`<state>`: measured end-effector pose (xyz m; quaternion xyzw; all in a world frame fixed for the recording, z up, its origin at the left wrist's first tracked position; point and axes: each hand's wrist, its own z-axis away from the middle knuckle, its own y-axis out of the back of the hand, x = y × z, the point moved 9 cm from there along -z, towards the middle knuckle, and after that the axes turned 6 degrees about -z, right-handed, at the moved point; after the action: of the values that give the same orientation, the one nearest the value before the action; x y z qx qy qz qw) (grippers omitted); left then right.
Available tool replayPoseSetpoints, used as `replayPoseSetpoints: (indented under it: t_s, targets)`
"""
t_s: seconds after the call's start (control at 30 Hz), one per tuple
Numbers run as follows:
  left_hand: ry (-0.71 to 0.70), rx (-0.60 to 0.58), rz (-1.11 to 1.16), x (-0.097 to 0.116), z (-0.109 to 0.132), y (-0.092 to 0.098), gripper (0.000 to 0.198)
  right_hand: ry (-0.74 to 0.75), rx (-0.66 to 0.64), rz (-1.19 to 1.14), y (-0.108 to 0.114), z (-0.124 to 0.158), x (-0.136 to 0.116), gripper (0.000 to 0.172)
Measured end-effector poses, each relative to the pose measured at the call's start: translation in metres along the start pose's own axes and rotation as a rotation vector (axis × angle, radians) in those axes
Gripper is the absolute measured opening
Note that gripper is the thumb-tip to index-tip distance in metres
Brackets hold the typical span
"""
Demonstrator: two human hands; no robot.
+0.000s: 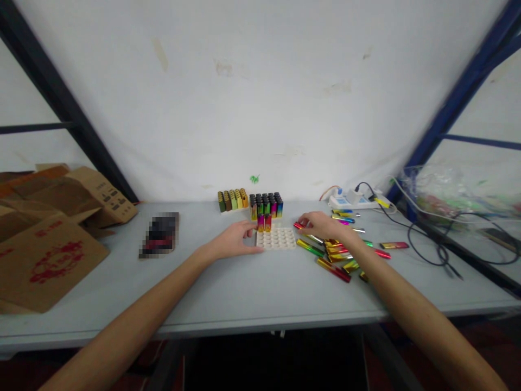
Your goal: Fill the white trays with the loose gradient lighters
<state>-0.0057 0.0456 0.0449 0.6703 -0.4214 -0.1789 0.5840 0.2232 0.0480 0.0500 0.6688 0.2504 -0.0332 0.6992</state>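
My left hand (236,239) spans the left edge of a white tray (280,239) with rows of round holes, thumb at its front corner and fingers bent behind. Two shiny purple, red and gold tubes (267,222) stand upright at the tray's back left. Behind them stands a block of metallic tubes with black tops (279,205), in several colours. My right hand (319,224) is closed with its fingertips on a red shiny tube (298,225), right of the tray. Loose gold, red and green tubes (334,270) lie under and around my right wrist.
Olive, brown and yellow tubes (233,200) stand by the wall. At left are a blurred dark flat object (160,233) and open cardboard boxes (61,255). On the right lie a white power strip (345,202), a black cable (427,260) and clear plastic bags (439,184).
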Motion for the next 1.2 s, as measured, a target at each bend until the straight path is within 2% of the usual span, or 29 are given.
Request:
replayPoseSetpoints:
  t_s: [0.13,0.2,0.3,0.43,0.5,0.6,0.67,0.73,0.8,0.9,1.03,1.2]
  targets:
    - [0.027,-0.019,-0.004,-0.001,0.000,0.001,0.052,0.024,0.050,0.031,0.004,-0.001,-0.007,0.011]
    - [0.035,-0.024,-0.006,0.000,0.000,0.001,0.052,0.030,0.106,-0.016,0.009,-0.002,-0.005,0.022]
    - [0.042,-0.031,-0.004,0.001,0.000,0.002,0.052,0.022,0.171,-0.210,0.018,-0.002,-0.001,0.042]
    - [0.042,-0.032,-0.005,0.001,0.000,0.001,0.053,0.060,0.204,-0.503,0.023,0.001,-0.009,0.053]
    - [0.036,-0.030,-0.007,0.000,0.000,0.001,0.054,0.060,0.147,-0.679,0.017,0.002,-0.016,0.057]
    - [0.035,-0.028,-0.015,-0.001,0.000,0.000,0.055,0.016,-0.053,-1.010,-0.003,0.002,-0.028,0.060]
    - [0.040,-0.030,-0.017,-0.002,0.000,-0.001,0.056,-0.001,-0.169,-1.193,-0.015,0.002,-0.036,0.056]
    - [0.041,-0.031,-0.015,-0.001,0.000,-0.001,0.056,-0.007,-0.204,-1.316,-0.022,0.002,-0.042,0.048]
    - [0.042,-0.030,-0.011,-0.001,0.000,0.000,0.056,-0.037,-0.174,-1.390,-0.026,0.002,-0.042,0.043]
    - [0.051,-0.032,-0.011,-0.001,0.000,0.000,0.055,-0.068,-0.125,-1.436,-0.030,0.004,-0.045,0.041]
    - [0.051,-0.040,-0.014,-0.001,0.001,-0.001,0.057,-0.012,-0.122,-1.403,-0.031,0.007,-0.059,0.047]
    - [0.045,-0.029,0.004,-0.001,0.000,0.000,0.056,0.065,0.172,-1.075,-0.015,0.007,-0.053,0.053]
